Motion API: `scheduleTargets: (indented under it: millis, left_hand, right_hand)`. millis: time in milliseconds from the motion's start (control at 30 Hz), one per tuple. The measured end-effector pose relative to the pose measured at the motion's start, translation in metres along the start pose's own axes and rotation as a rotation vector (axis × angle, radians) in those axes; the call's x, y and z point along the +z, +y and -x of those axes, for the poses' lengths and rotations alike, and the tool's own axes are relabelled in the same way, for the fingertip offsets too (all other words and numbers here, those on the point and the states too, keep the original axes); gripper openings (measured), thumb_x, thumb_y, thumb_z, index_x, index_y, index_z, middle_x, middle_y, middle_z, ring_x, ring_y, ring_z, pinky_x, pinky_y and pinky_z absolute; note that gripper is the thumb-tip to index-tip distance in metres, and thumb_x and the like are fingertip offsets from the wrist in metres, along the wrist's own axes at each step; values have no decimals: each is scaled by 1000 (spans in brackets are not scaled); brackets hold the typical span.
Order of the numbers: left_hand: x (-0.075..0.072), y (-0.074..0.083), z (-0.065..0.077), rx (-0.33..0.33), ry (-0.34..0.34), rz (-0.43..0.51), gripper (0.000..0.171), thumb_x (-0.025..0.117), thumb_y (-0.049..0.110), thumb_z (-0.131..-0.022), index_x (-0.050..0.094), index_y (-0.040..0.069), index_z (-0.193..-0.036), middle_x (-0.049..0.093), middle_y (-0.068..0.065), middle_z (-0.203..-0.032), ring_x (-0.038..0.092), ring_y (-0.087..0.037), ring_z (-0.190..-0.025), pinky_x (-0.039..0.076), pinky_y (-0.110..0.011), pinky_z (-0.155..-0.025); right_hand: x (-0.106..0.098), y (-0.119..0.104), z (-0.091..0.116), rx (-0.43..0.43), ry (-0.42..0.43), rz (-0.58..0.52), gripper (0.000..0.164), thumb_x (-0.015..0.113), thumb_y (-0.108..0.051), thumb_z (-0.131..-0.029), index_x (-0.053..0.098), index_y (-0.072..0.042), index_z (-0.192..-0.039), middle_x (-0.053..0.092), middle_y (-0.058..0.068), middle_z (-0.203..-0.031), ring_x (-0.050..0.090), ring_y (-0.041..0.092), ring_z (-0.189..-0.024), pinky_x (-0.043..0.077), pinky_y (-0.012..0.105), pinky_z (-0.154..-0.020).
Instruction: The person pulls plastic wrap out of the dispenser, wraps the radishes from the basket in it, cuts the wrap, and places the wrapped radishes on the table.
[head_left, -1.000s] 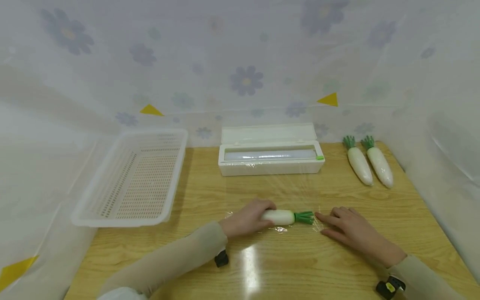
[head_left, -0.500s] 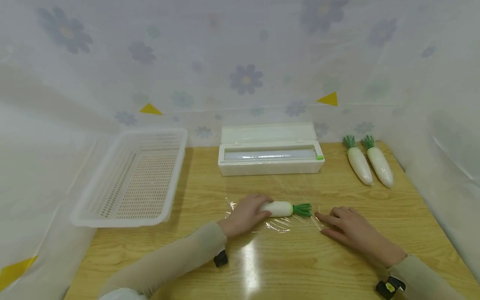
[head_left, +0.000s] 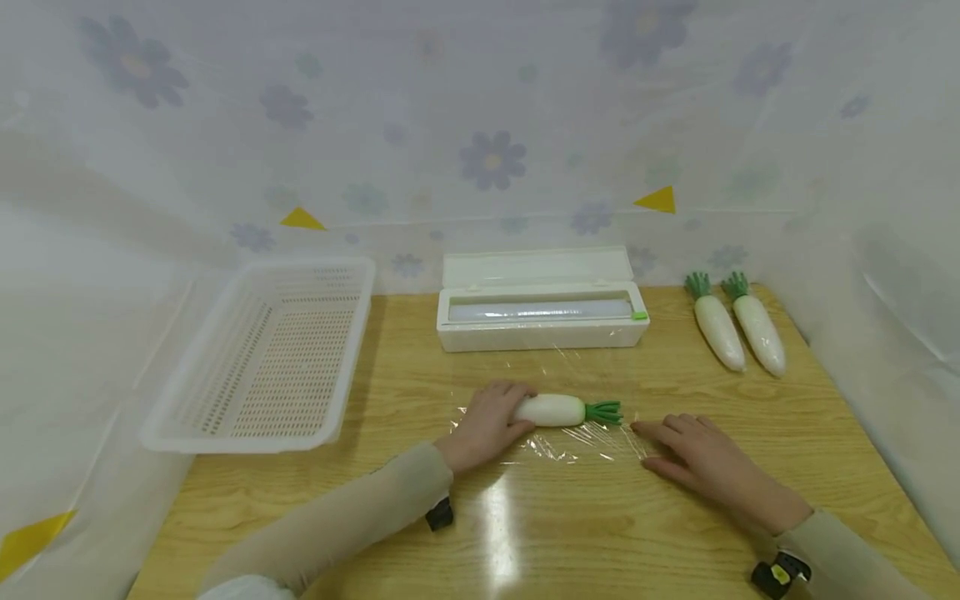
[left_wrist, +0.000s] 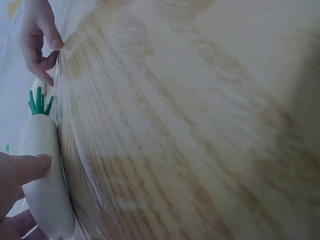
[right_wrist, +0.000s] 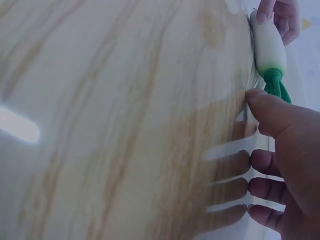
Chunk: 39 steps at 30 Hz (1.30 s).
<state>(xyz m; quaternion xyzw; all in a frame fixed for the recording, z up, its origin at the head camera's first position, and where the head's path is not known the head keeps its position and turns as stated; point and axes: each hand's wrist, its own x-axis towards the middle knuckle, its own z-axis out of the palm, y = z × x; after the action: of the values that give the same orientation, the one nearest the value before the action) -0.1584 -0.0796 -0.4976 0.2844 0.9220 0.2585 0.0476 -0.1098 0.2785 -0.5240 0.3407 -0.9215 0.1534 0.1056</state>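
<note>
A white radish (head_left: 553, 410) with green stalks lies on a sheet of clear plastic wrap (head_left: 551, 450) in the middle of the table. My left hand (head_left: 486, 425) grips its root end, thumb on the near side, as the left wrist view also shows. The stalks point toward my right hand (head_left: 705, 462), which rests at the right edge of the wrap with thumb and forefinger spread apart. In the right wrist view its thumb and fingertips touch the tabletop. Creases in the wrap run toward those fingers. Behind the radish stands an open white wrap dispenser (head_left: 542, 333) with a roll inside.
At the left is a white slotted basket (head_left: 348, 367). Two more radishes, the left one (head_left: 720, 333) and the right one (head_left: 761, 335), lie side by side at the back right. A flowered curtain (head_left: 420, 125) closes off the back and sides of the wooden table (head_left: 585, 533).
My left hand has moved the radish away from me, toward the dispenser, and slightly left. More creased wrap shows on the near side of it. The right hand has stayed in place.
</note>
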Motion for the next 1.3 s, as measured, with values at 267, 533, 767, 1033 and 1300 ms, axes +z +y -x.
scheduleTargets:
  millis: [267,533,767,1033,1300]
  left_hand:
    - [-1,-1,1,-20,-11,17,47,75,27,-97,60,12,-139,63,-10,-135,56,-26,-122,44,-46,-107]
    - [-2,-7,4,-30,0,52,47,77,24,-96,61,11,-138,63,-12,-134,56,-28,-122,43,-48,-108]
    - [-4,-13,14,-58,49,103,57,77,23,-95,56,9,-146,59,-14,-138,56,-30,-123,46,-49,-107]
    - [-13,-23,46,87,118,90,31,75,16,-97,67,5,-125,66,-9,-118,59,-24,-109,51,-41,-96]
    - [-17,-39,79,172,47,-35,30,80,22,-93,69,11,-118,66,-2,-113,60,-20,-106,51,-38,-94]
  right_hand:
    - [-5,-2,-4,149,-93,-117,56,82,-37,-91,60,-9,-135,57,-17,-83,49,0,-73,43,32,-72]
    - [-6,4,-8,-137,9,9,29,84,-31,-88,72,-18,-111,62,-16,-91,55,0,-81,50,35,-74]
    - [-8,-5,-17,-406,43,208,49,27,-43,-115,66,-20,-97,57,-8,-86,55,14,-79,49,37,-71]
    - [-14,-16,-23,-435,-33,332,18,50,-21,-97,67,-14,-95,58,-3,-88,53,16,-80,47,35,-71]
    - [-8,-11,-26,-395,31,299,56,18,-27,-116,67,-12,-92,61,0,-87,57,18,-78,47,36,-66]
